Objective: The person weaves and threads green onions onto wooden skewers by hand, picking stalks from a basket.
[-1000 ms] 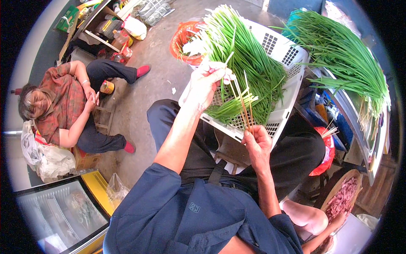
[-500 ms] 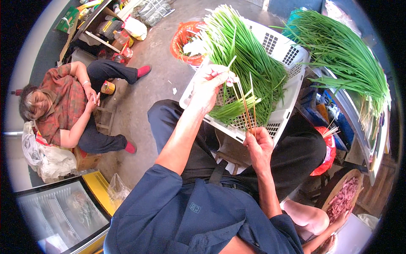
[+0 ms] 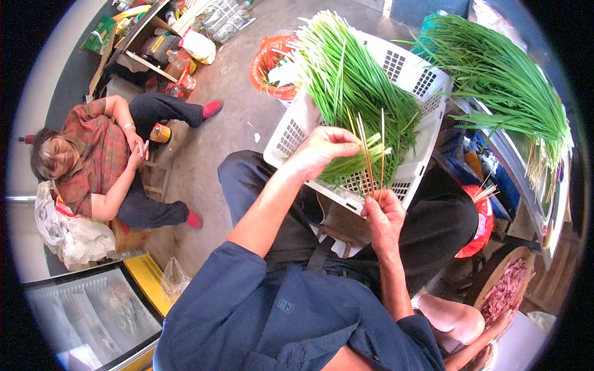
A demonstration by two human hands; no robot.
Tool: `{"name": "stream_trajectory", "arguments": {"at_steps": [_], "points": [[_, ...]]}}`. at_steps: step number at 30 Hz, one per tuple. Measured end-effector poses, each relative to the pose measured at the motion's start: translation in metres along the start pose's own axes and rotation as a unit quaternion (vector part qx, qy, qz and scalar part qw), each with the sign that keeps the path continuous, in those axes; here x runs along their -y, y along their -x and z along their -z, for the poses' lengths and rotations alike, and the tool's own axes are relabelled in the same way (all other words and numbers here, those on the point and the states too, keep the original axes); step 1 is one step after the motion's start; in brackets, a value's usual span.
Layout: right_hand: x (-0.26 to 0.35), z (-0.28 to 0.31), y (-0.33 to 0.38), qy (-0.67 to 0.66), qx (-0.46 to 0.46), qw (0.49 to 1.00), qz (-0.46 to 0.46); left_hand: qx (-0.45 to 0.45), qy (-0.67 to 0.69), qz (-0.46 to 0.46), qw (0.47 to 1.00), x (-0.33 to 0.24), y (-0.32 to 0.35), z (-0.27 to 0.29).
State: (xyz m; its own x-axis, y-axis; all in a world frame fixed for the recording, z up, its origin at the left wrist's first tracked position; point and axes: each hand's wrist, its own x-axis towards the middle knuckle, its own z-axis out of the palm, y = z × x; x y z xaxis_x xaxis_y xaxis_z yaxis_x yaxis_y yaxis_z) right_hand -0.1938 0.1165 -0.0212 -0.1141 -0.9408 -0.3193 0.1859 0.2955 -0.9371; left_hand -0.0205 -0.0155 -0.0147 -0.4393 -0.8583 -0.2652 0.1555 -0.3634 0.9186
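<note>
Head view, one moment. The right hand (image 3: 385,217), just right of centre, was closed in a pinch around the lower ends of a few thin wooden skewers (image 3: 370,162) — the sticks stood nearly upright, fanning slightly toward their tips. The left hand (image 3: 322,150), a little above and to the left of it, had its fingers curled over and touched the upper part of the same sticks and a small bunch of cut green chive pieces (image 3: 365,154); whether it truly gripped either could not be told, as the fingertips were hidden behind the hand. Both hands were held over the near edge of a white perforated plastic basket (image 3: 405,68) that rested tilted on the person's dark-trousered lap, in the upper centre of the frame. The basket held a thick heap of long green chives (image 3: 346,80), white ends toward the top of the frame. A second large bundle of chives (image 3: 501,74) lay at upper right on a metal counter (image 3: 526,179). An orange-red basket (image 3: 266,62) sat on the concrete floor just beyond the white one, touching or nearly so. At left, well apart, another person (image 3: 99,167) sat on a low stool with hands clasped — not involved. A round wooden board with chopped red meat (image 3: 507,287) showed at lower right.
</note>
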Motion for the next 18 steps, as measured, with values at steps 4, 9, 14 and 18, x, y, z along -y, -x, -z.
{"name": "stream_trajectory", "arguments": {"at_steps": [4,9,14,18], "points": [[-0.008,0.004,-0.003,-0.019,-0.016,1.0,0.018,0.041,-0.016,-0.035,0.998,-0.023,-0.015,0.005],[-0.003,0.006,-0.006,-0.033,-0.036,0.999,0.02,-0.254,-0.338,-0.183,0.888,-0.035,-0.116,0.048],[-0.003,0.016,-0.006,-0.049,-0.045,0.997,0.025,-0.304,-0.601,-0.189,0.714,-0.041,-0.18,0.07],[0.002,0.018,-0.005,-0.065,-0.049,0.996,0.022,-0.328,-0.624,-0.163,0.69,-0.044,-0.198,0.07]]}}
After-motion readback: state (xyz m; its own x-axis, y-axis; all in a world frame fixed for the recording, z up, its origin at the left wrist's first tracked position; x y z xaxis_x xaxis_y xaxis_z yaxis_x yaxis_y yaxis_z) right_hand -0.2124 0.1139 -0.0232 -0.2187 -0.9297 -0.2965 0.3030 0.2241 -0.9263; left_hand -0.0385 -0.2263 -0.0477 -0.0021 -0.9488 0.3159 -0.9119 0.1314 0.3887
